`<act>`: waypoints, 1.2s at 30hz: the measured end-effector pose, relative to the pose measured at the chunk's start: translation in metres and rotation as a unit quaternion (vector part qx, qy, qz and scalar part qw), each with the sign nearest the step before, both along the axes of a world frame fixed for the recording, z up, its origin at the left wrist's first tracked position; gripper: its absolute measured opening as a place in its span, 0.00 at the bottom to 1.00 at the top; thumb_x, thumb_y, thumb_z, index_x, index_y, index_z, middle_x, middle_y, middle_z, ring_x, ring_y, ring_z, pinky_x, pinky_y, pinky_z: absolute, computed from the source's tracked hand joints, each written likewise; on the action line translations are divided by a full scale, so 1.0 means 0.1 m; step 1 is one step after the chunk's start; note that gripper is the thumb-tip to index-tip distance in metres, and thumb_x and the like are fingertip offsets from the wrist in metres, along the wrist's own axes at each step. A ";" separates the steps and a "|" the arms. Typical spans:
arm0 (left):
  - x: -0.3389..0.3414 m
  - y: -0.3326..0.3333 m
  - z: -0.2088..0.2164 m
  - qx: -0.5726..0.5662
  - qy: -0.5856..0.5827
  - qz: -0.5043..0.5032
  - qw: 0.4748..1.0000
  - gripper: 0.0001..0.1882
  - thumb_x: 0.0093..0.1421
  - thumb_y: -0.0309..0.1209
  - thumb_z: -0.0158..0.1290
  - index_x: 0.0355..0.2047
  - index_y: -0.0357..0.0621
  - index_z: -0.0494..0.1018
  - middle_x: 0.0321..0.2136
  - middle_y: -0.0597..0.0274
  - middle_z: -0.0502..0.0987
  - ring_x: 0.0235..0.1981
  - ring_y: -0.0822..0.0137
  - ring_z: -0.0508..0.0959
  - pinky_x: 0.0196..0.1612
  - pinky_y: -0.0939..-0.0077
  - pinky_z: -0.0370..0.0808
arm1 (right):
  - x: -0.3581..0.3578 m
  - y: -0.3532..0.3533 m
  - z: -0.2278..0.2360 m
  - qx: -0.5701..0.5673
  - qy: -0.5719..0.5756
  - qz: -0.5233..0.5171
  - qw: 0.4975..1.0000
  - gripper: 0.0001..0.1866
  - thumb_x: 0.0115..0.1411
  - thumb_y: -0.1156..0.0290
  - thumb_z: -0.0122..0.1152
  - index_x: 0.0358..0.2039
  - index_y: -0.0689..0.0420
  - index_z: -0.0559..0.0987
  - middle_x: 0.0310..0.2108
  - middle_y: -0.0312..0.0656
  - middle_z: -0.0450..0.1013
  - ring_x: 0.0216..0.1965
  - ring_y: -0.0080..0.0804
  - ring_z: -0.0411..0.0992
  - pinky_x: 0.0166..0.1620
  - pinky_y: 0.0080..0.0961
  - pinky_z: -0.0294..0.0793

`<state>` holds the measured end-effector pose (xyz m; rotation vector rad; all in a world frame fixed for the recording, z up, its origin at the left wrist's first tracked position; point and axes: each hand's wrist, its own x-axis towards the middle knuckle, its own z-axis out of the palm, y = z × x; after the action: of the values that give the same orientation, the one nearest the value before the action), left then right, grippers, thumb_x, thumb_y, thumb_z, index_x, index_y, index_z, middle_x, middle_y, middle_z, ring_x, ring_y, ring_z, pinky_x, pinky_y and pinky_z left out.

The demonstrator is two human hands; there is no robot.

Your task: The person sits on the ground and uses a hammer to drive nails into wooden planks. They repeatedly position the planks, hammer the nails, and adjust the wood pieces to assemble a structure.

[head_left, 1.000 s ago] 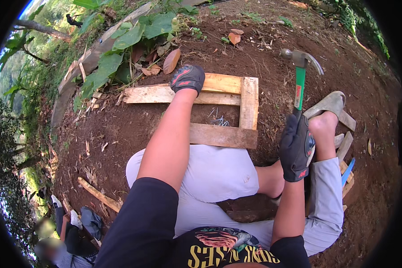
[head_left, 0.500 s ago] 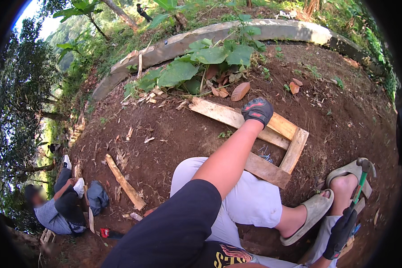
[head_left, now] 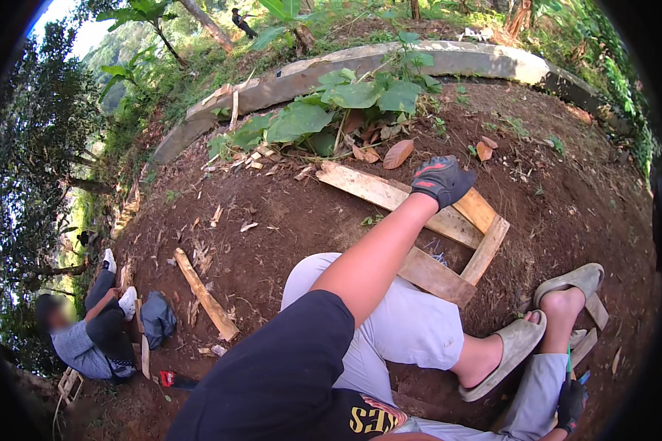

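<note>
My left hand (head_left: pixel 444 181), in a black glove with red marks, is closed at the upper plank of a wooden frame (head_left: pixel 486 248) lying on the soil. The fingertips and anything in them are hidden. Long and short planks make up the frame, and a small heap of nails (head_left: pixel 438 258) lies inside it. Down at the lower right, beside my leg, my gloved right hand (head_left: pixel 571 406) grips a hammer by its green handle (head_left: pixel 568 359). The hammer's head cannot be made out.
My sandalled feet (head_left: pixel 504 355) are right of the frame, near wood offcuts (head_left: pixel 596 311). Leafy plants (head_left: pixel 353 95) and a concrete edging (head_left: pixel 485 59) stand beyond. At left are a loose stick (head_left: pixel 204 295), a red-handled saw (head_left: pixel 175 380), a dark bag (head_left: pixel 158 320) and a seated person (head_left: pixel 88 345).
My right hand has lowered with the hammer, bringing it down beside my leg. My left hand has shifted slightly right along the frame and turned.
</note>
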<state>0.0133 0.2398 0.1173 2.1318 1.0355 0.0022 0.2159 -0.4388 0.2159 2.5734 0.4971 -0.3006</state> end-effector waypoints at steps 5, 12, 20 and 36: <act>-0.09 0.03 0.09 -0.036 -0.017 -0.038 0.998 0.38 0.64 0.62 0.54 0.49 0.33 0.83 0.43 0.35 0.86 0.46 0.43 0.87 0.54 0.50 0.81 | -0.13 0.29 0.06 0.208 0.013 -0.103 0.972 0.24 0.68 0.51 0.62 0.40 0.62 0.88 0.38 0.58 0.82 0.42 0.60 0.80 0.48 0.56 0.74; -0.06 -0.02 0.17 -0.087 -0.086 -0.037 0.992 0.42 0.65 0.68 0.51 0.36 0.31 0.85 0.35 0.32 0.85 0.45 0.40 0.87 0.54 0.48 0.80 | -0.02 0.12 -0.03 0.119 0.000 -0.044 0.992 0.25 0.72 0.49 0.57 0.51 0.59 0.85 0.46 0.59 0.82 0.48 0.62 0.78 0.50 0.56 0.75; -0.09 -0.06 0.50 -0.257 -0.099 -0.086 0.957 0.41 0.71 0.64 0.51 0.55 0.31 0.79 0.43 0.47 0.85 0.25 0.61 0.87 0.27 0.69 0.84 | -0.03 0.14 -0.14 0.110 -0.027 -0.058 0.992 0.25 0.74 0.48 0.54 0.53 0.58 0.83 0.49 0.59 0.81 0.50 0.64 0.77 0.51 0.57 0.75; 0.24 -0.49 -0.30 -0.294 -0.456 -0.073 0.837 0.29 0.79 0.52 0.46 0.41 0.39 0.85 0.39 0.60 0.85 0.47 0.65 0.82 0.60 0.64 0.75 | -0.01 0.22 -0.28 0.037 -0.025 -0.041 0.998 0.25 0.75 0.49 0.51 0.54 0.57 0.82 0.51 0.60 0.80 0.53 0.66 0.76 0.52 0.58 0.74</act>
<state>0.0370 0.1910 0.0874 1.3490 0.2328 0.5120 0.2146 -0.4166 0.1874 2.6707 0.3909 -0.2492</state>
